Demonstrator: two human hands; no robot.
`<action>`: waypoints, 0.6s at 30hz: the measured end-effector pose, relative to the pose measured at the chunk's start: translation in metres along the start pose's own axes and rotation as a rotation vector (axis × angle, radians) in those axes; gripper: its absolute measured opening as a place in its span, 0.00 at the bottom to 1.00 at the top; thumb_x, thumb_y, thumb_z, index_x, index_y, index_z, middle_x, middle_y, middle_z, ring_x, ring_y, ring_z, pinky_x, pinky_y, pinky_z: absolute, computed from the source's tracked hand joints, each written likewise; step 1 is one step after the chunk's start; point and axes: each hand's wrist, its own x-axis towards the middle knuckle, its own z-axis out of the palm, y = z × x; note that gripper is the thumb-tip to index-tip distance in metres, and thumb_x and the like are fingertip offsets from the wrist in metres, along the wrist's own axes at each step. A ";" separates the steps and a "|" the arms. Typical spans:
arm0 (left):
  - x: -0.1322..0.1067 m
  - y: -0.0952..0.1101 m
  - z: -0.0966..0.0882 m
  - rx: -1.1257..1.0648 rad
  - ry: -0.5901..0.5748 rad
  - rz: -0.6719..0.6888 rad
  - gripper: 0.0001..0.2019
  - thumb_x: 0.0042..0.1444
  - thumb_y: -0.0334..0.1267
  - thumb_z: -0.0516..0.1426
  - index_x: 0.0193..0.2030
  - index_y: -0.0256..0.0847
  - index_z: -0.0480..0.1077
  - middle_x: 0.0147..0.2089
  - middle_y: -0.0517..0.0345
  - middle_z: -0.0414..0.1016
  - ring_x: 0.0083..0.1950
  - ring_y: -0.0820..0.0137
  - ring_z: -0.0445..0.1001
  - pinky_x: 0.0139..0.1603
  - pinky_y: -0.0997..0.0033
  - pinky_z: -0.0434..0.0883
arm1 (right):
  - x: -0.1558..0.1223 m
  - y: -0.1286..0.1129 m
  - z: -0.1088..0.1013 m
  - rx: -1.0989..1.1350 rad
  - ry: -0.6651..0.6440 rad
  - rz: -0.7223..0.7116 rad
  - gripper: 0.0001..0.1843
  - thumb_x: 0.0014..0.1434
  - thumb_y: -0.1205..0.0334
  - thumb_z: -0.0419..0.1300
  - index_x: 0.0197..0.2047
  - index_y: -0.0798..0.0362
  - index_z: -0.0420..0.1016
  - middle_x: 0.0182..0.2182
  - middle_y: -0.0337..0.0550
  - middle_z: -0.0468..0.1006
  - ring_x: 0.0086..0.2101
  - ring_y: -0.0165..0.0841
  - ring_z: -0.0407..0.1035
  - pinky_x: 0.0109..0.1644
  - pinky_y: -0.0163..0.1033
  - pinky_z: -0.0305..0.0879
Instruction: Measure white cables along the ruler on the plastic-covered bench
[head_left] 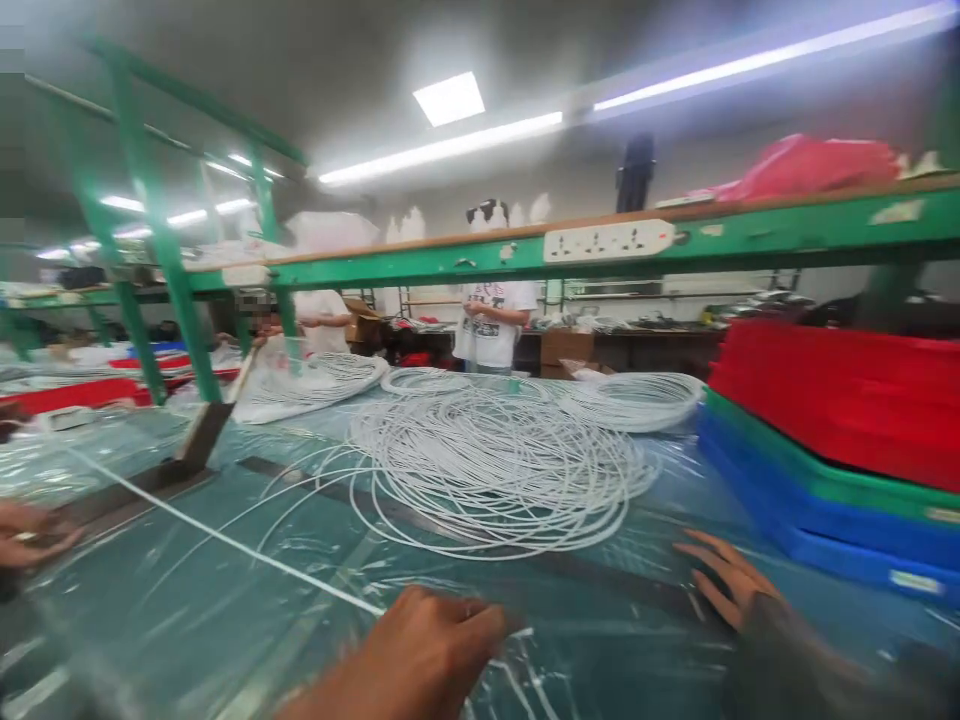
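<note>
My left hand (427, 650) is at the bottom middle, closed in a fist on a white cable (225, 540). The cable runs taut from the fist up and to the left across the plastic-covered table (225, 620). My right hand (720, 580) lies at the lower right, in a dark sleeve, with its fingers spread flat on the table and nothing in it. Just beyond both hands lies a big loose coil of white cable (495, 470). A dark flat bar (600, 580) runs under the plastic between the hands.
Stacked red, green and blue trays (832, 450) stand at the right. More cable coils (637, 400) lie further back. Another person's hand (30, 535) rests at the left edge. Green shelf frames (172, 280) cross overhead, and people stand behind the table.
</note>
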 end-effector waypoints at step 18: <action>0.131 0.083 0.088 -0.411 0.085 0.247 0.14 0.75 0.34 0.48 0.45 0.45 0.75 0.47 0.54 0.80 0.54 0.51 0.82 0.43 0.57 0.79 | 0.014 -0.065 -0.032 -0.210 -0.268 0.090 0.24 0.72 0.60 0.50 0.66 0.54 0.75 0.69 0.52 0.64 0.66 0.49 0.60 0.71 0.56 0.60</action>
